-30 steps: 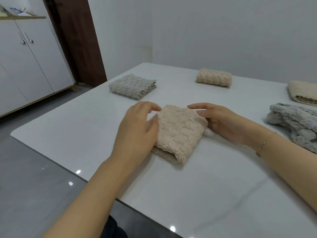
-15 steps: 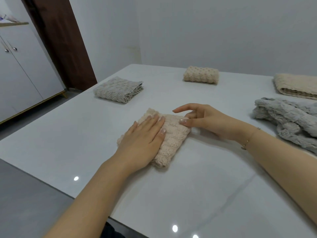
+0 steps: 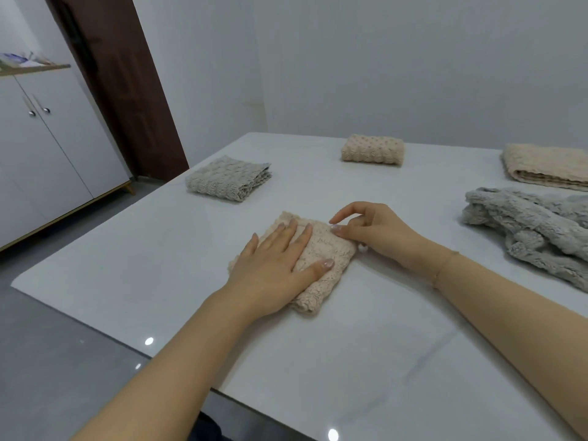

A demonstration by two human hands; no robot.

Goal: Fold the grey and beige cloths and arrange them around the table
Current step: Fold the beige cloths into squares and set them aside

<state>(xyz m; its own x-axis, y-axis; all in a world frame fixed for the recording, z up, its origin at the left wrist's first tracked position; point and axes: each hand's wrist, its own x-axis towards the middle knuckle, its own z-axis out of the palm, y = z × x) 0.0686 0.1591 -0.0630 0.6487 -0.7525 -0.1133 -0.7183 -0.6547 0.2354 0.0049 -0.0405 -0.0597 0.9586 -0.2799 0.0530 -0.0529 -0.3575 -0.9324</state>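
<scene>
I am pressing my left hand, fingers straight and slightly spread, flat on the folded beige cloth lying near the table edge, while my right hand is touching its right side with loosely curled fingertips; no writing is showing anywhere

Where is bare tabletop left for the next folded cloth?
Free: the white table's near stretch between both forearms, and its left edge below the folded grey cloth. Crowded: the right side, with the rumpled grey fleece cloth and beige towel.
</scene>
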